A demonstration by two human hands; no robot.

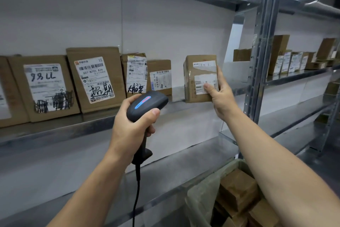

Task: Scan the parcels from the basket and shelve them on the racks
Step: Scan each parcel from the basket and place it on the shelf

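My right hand (221, 96) grips a small brown cardboard parcel (197, 72) upright at the metal shelf (73, 127), its white labels facing me and my thumb on the lower label. My left hand (132, 125) holds a dark grey barcode scanner (147, 104) by its handle, lights lit on top, its head aimed toward the shelf left of the parcel. A black cable hangs from the scanner. The basket (204, 190) at the lower right, lined with pale plastic, holds several brown parcels (237, 191).
Several labelled cardboard parcels (95, 79) lean against the white back wall on the same shelf, left of the held one. A steel upright (261, 61) divides this rack from the right rack, where more boxes (292, 59) stand. Lower shelves run below.
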